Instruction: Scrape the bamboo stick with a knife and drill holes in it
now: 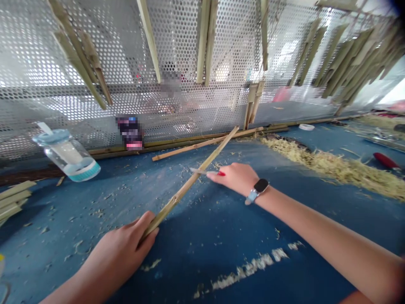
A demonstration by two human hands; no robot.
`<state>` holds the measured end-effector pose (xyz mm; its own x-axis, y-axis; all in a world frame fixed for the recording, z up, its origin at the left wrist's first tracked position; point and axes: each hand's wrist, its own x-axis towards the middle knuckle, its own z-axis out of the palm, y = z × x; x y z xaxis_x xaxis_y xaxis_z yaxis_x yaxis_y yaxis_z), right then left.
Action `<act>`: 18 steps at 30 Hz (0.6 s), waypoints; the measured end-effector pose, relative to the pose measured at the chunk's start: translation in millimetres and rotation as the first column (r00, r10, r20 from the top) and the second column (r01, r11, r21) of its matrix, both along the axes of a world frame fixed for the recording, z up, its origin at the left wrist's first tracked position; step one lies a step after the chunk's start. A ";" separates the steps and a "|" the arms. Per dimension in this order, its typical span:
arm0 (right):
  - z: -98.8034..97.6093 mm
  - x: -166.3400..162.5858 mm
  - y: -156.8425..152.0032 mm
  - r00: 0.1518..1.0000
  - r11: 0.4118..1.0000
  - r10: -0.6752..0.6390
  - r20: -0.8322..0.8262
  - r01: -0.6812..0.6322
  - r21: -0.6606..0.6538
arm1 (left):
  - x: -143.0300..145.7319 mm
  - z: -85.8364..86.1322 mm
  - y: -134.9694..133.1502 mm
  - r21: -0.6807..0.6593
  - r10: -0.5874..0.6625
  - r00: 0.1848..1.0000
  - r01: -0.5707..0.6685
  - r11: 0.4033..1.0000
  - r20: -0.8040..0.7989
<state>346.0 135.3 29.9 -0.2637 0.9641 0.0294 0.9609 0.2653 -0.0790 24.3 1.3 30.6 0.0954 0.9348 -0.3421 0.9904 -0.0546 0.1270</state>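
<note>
The left hand [117,249] grips the near end of a bamboo strip [190,183], which slants away to the far side. The closed right hand [234,178] pinches a red-handled knife [204,172], its blade just beside the strip.

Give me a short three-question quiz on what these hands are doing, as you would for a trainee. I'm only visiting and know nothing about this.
1. True or false: the left hand holds the long bamboo strip near its lower end.
2. Which wrist wears the smartwatch? A) left B) right
3. Fill in the blank: the small knife in the right hand has a ____ handle.

Key: 1. True. 2. B. 3. Red.
</note>
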 end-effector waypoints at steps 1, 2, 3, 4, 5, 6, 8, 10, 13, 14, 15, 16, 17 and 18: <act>0.5 5.6 4.5 0.997 0.997 -0.071 0.007 0.071 0.028 | 0.3 0.4 -0.2 0.002 -0.005 1.000 0.005 1.000 -0.001; 0.8 10.0 7.7 0.993 0.992 -0.117 0.005 0.117 0.040 | 0.3 0.8 -0.6 0.004 -0.007 1.000 0.007 1.000 0.003; 0.9 12.4 9.0 0.992 0.992 -0.123 -0.007 0.123 0.028 | 0.1 1.0 -1.0 0.003 -0.008 1.000 0.008 1.000 0.011; 0.7 12.6 8.3 0.995 0.995 -0.096 -0.025 0.096 0.002 | -0.2 1.3 -1.5 0.000 -0.004 1.000 0.004 1.000 0.017; 0.5 11.1 6.3 0.998 0.999 -0.044 -0.044 0.042 -0.033 | -0.4 1.6 -1.9 -0.003 0.003 1.000 -0.003 1.000 0.019; 0.5 8.8 3.9 0.998 0.998 0.014 -0.058 -0.018 -0.066 | -0.5 2.0 -2.1 -0.007 0.010 1.000 -0.009 1.000 0.020; 1.4 5.8 1.5 0.997 0.994 0.061 -0.053 -0.065 -0.087 | -0.1 2.7 -2.1 -0.015 0.021 1.000 -0.021 1.000 0.010; 3.4 7.9 3.8 1.000 0.999 -0.029 -0.005 0.028 -0.040 | 1.1 3.2 -1.5 -0.014 0.023 1.000 -0.023 1.000 -0.002; 4.9 11.8 6.5 0.992 0.992 -0.122 0.016 0.122 -0.015 | 2.6 3.6 -0.5 -0.021 0.016 1.000 -0.016 1.000 0.005; 4.4 10.9 5.1 0.996 0.995 -0.085 -0.002 0.085 -0.046 | 2.9 3.9 -0.2 -0.027 0.018 1.000 -0.018 0.999 0.008; 3.5 8.9 3.0 0.999 0.996 -0.026 -0.030 0.023 -0.080 | 2.9 4.3 0.1 -0.035 0.021 1.000 -0.021 0.999 0.012; 2.4 6.5 0.9 0.998 0.993 0.034 -0.058 -0.041 -0.109 | 2.9 4.8 0.2 -0.042 0.028 1.000 -0.028 0.999 0.011; 1.4 4.6 -0.5 0.994 0.989 0.074 -0.076 -0.083 -0.122 | 2.8 5.4 0.4 -0.047 0.035 0.999 -0.034 0.998 0.013; 0.6 3.8 -0.6 0.994 0.989 0.083 -0.078 -0.092 -0.118 | 2.6 6.1 0.5 -0.050 0.040 0.999 -0.039 0.998 0.018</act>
<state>349.9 134.8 30.6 -0.3483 0.9352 -0.0636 0.9251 0.3320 -0.1845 26.9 1.9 36.8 0.0655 0.9201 -0.3863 0.9890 -0.0084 0.1479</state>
